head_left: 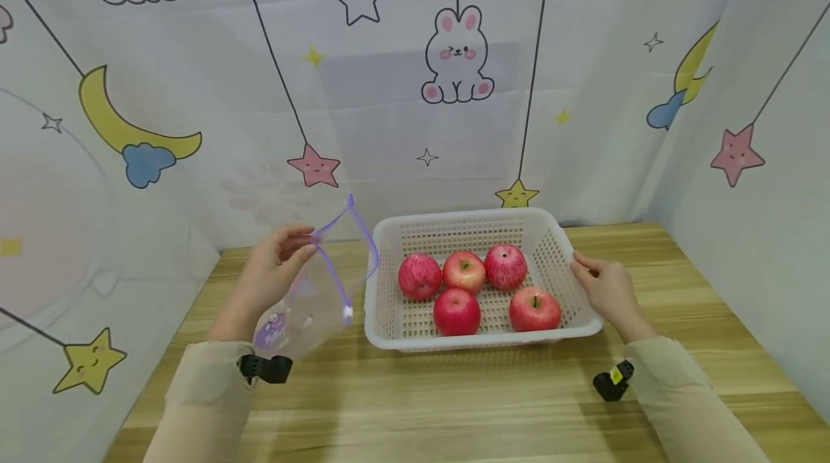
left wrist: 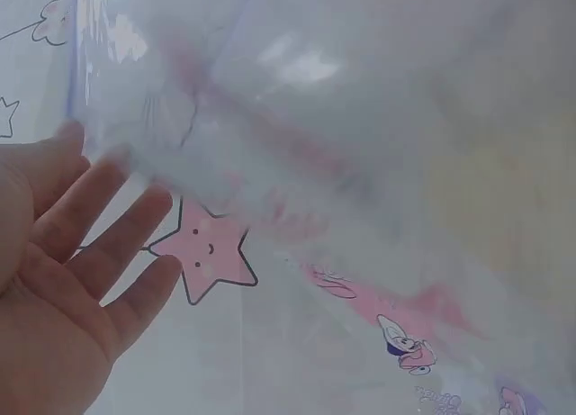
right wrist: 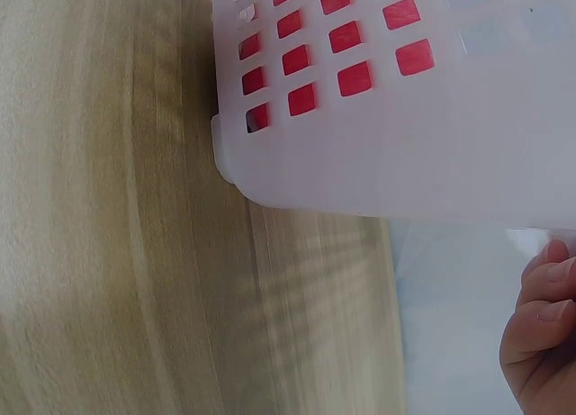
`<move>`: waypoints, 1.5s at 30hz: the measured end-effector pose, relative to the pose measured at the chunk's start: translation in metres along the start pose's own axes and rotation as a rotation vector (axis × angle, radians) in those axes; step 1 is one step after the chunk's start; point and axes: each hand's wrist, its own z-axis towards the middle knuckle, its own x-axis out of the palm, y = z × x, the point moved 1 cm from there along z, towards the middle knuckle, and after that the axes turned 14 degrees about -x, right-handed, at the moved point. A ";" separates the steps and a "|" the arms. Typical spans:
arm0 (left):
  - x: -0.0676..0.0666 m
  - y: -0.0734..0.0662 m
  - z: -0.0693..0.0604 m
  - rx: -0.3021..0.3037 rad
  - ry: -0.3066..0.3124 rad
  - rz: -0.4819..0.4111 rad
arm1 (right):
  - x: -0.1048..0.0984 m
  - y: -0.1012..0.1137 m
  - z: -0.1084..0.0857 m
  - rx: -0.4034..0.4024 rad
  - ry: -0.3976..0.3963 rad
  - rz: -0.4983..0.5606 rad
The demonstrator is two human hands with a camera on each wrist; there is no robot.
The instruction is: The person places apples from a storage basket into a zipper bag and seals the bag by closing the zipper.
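My left hand (head_left: 277, 265) pinches the edge of a clear plastic bag (head_left: 311, 312) between thumb and fingers. The bag has a purple-trimmed mouth, which gapes towards the basket, and printed cartoon figures; its film (left wrist: 315, 163) fills much of the left wrist view. On the other side, my right hand (head_left: 606, 289) grips the right rim of a white plastic basket (head_left: 483, 342). Inside lie several red apples (head_left: 457, 312), apart from the bag. The right wrist view shows curled fingers (right wrist: 544, 311) at the rim and red through the holes of the basket's wall (right wrist: 387, 154).
The basket stands on a wood-grain table (head_left: 415, 405). A white curtain (head_left: 389, 103) with printed rabbits, stars and moons hangs behind the table and along both sides. Each wrist carries a small black camera (head_left: 266, 368).
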 end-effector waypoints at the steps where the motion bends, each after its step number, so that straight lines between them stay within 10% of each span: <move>1: 0.002 0.000 0.000 0.004 0.006 -0.004 | 0.000 0.000 0.000 -0.004 -0.001 0.000; 10: 0.053 0.018 0.005 -0.072 0.268 0.074 | -0.003 -0.001 -0.001 -0.007 -0.008 -0.004; 25: 0.069 0.001 0.015 -0.071 0.361 0.209 | -0.002 0.001 0.000 0.006 -0.004 0.014; 45: 0.080 0.005 0.014 0.045 0.227 0.314 | -0.002 0.003 -0.001 0.009 -0.002 0.007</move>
